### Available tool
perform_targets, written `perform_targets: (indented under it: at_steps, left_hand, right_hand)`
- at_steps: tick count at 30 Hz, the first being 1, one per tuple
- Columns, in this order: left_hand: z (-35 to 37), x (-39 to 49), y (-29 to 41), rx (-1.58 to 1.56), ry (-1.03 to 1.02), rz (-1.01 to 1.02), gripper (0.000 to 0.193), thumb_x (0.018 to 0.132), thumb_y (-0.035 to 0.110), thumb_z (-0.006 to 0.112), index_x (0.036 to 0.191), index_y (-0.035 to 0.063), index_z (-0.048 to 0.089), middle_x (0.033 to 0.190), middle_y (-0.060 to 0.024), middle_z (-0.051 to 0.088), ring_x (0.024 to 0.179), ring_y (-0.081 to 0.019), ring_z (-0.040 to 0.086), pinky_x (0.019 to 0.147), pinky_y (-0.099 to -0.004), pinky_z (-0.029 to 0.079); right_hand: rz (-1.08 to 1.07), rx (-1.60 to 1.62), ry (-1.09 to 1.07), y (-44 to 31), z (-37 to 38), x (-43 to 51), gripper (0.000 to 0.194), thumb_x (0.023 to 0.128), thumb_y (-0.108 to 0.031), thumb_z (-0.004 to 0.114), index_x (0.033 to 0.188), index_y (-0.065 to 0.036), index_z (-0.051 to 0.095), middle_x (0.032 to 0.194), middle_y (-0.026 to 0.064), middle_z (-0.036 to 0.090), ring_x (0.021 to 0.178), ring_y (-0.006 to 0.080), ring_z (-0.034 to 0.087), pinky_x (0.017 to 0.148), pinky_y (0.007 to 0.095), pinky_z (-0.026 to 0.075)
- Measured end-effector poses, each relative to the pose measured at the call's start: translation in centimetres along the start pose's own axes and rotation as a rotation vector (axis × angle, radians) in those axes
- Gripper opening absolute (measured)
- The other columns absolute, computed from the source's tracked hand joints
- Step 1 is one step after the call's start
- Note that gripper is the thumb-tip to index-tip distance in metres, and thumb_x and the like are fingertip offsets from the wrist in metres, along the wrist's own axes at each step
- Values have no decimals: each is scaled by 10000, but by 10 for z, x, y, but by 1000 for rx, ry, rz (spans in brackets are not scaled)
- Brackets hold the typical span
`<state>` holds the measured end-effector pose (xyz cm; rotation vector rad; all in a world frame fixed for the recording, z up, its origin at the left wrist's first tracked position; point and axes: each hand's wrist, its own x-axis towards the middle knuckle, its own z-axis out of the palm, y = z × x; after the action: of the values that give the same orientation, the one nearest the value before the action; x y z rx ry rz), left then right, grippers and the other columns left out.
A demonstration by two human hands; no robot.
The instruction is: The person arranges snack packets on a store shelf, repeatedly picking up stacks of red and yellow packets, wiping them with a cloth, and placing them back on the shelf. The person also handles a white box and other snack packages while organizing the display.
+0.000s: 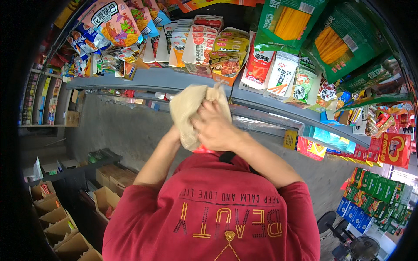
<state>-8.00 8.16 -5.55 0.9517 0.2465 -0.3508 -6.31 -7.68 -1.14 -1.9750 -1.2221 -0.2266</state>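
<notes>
A crumpled beige cloth (186, 112) is held up in front of my chest, just short of the shelf's front edge. On its right side, the bent fingers of my right hand (214, 127) press into it and grip it. My left hand goes behind the cloth; only its wrist shows, and its fingers are hidden. A bit of something red (203, 149) sticks out below the cloth, too blurred and covered to identify. Beyond the cloth, display boxes of snack packets line the grey shelf (156, 80), among them a box of yellow packets (228, 58).
Green snack bags (287, 23) overhang the shelf at upper right. A lower tier holds a light-blue package (331, 137). Stacked cartons (375, 195) and a pedestal fan (364, 246) stand at right. Open cardboard boxes (106, 202) sit at lower left, above a concrete floor (107, 127).
</notes>
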Motion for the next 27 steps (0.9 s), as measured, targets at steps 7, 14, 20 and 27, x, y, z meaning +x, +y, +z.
perform_targets:
  at_steps: [7, 14, 20, 27]
  left_hand:
    - [-29, -2, -13, -255, -106, -256, 354, 827, 85, 592, 1165, 82, 487, 1103, -50, 549, 967, -166, 571, 789, -291, 501]
    - [24, -33, -8, 254, 12, -114, 189, 769, -39, 606, 957, -49, 588, 862, -105, 642, 782, -169, 632, 693, -315, 532]
    - [42, -30, 60, 110, -65, 236, 309, 760, -48, 609, 1062, -51, 548, 955, -133, 634, 839, -199, 637, 744, -339, 530]
    - [30, -7, 16, 77, 106, 130, 252, 776, -22, 619, 1025, -27, 573, 948, -109, 634, 825, -189, 633, 727, -330, 536]
  right_hand:
    - [181, -57, -12, 11, 26, -1, 453, 735, -360, 618, 940, 42, 594, 1209, 215, 467, 1155, 341, 378, 950, 470, 312]
    - [738, 382, 79, 82, 38, -42, 391, 783, -345, 623, 847, 39, 583, 852, 207, 619, 797, 329, 604, 721, 388, 472]
    - [778, 209, -309, 81, 28, -122, 295, 802, -232, 613, 950, 22, 596, 853, 181, 630, 775, 197, 614, 691, 318, 486]
    - [304, 92, 95, 25, -58, -37, 374, 759, -197, 674, 1042, 12, 547, 956, 154, 587, 856, 261, 575, 785, 360, 461]
